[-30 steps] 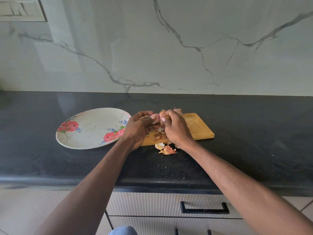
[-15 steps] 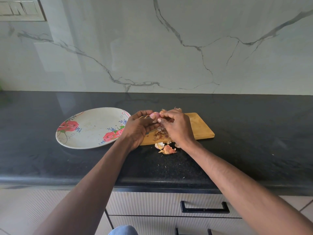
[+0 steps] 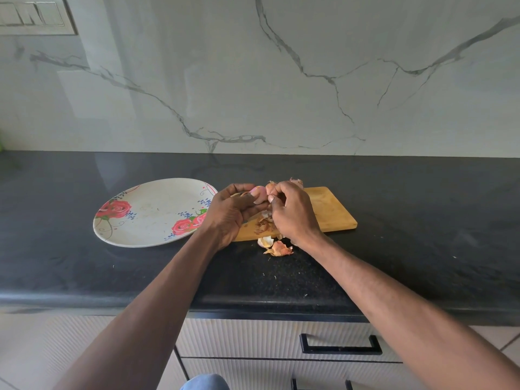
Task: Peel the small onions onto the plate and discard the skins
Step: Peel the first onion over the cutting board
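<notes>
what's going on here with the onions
A person is peeling a small onion over a wooden cutting board on a black countertop. The left hand holds the onion, which already shows pink flesh, while the right hand pinches at its skin. Loose skins lie on the board, and a few more sit on the counter just in front of it. The floral plate to the left has no onions on it yet.

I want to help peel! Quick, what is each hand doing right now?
Left hand: holds the small onion, fingers curled round it.
Right hand: pinches at the onion's skin with its fingertips.
</notes>
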